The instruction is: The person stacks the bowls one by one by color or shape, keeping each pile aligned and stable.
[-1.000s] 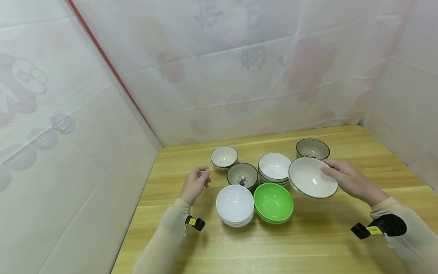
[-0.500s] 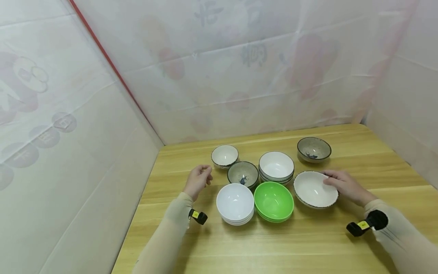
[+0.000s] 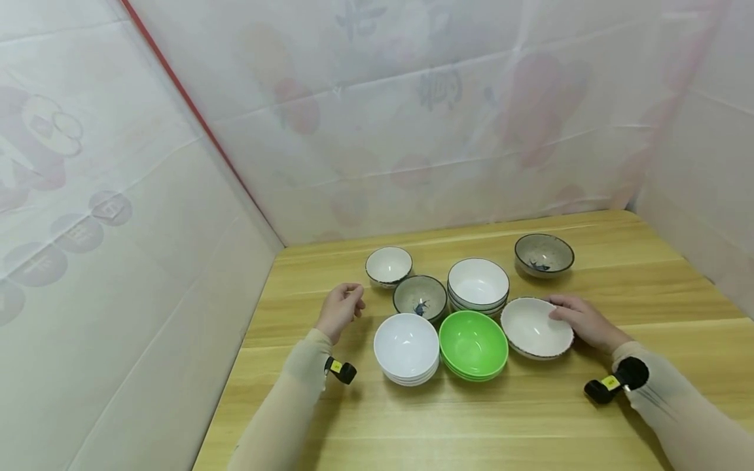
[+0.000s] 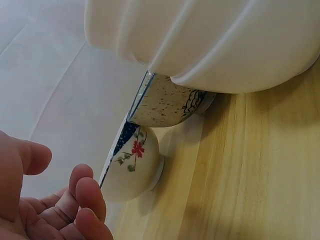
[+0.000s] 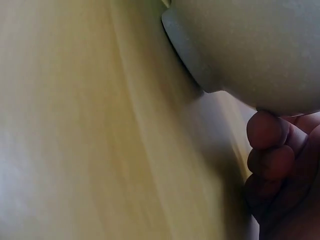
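Note:
My right hand (image 3: pixel 589 322) pinches the right rim of a cream bowl (image 3: pixel 537 328) with a dark speckled edge, thumb inside and fingers beneath. In the right wrist view the foot of this bowl (image 5: pixel 240 50) is at the table surface. Left of it sits a stack of green bowls (image 3: pixel 474 343), beside a stack of white bowls (image 3: pixel 406 347). My left hand (image 3: pixel 340 311) holds nothing, its fingers loosely curled, near a small flower-painted bowl (image 3: pixel 389 265). In the left wrist view the flower-painted bowl (image 4: pixel 132 165) shows beyond the fingers.
A grey bowl (image 3: pixel 420 297) with a blue motif stands behind the white stack. Dark-rimmed white bowls (image 3: pixel 478 282) are stacked behind the green ones. Another grey bowl (image 3: pixel 544 254) sits at the back right. Cloth-covered walls (image 3: pixel 412 131) bound the wooden table (image 3: pixel 424 425).
My right hand has lowered the cream bowl from the air to the table and slid it slightly left against the green stack. My left hand has barely moved.

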### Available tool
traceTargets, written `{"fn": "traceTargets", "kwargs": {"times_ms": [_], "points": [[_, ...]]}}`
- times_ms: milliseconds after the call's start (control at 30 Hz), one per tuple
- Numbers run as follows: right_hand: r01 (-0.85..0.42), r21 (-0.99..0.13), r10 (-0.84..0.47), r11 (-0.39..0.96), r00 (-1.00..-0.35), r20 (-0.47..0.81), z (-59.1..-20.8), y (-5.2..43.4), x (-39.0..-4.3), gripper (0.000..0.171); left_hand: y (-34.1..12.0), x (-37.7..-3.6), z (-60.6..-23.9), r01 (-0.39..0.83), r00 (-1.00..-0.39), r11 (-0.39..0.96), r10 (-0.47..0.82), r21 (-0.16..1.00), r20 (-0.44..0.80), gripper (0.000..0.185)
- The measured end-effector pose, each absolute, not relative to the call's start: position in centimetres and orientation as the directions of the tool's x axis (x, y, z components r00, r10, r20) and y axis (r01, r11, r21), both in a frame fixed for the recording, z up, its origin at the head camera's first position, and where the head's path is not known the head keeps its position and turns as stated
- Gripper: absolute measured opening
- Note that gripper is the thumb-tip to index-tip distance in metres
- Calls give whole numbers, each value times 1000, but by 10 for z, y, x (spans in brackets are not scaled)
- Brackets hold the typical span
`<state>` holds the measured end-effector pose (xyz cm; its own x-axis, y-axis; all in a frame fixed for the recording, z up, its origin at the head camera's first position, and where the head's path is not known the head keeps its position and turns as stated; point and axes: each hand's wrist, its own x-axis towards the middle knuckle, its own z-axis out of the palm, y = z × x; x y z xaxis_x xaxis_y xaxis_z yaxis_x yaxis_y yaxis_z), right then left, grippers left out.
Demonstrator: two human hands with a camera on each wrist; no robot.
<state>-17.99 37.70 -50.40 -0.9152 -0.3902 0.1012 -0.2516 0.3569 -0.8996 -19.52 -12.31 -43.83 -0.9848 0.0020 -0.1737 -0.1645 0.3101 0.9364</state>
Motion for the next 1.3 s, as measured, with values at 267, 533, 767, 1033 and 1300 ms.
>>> {"fn": "traceTargets", "kwargs": {"times_ms": [267,533,767,1033,1300], "points": [[-217,-902,-373,374,-925,68,-504,375,-177,39,-117,-207,-433,-138,-989,344,5,929,-149,39],[-157,-837,-297,524,-955,-7,-500,373,-174,51,-107,-224,-429,-152,-987,345,2,926,-162,37],[-173,-848,-297,501,-955,20,-503,372,-174,47,-100,-235,-433,-198,-980,400,-48,895,-196,44],[-171,-870,-302,463,-953,26,-502,371,-172,43,-95,-251,-442,-250,-965,427,-32,869,-262,50],[-188,-877,-324,442,-945,39,-508,373,-175,44,-93,-260,-450,-269,-956,378,6,886,-292,38]]}}
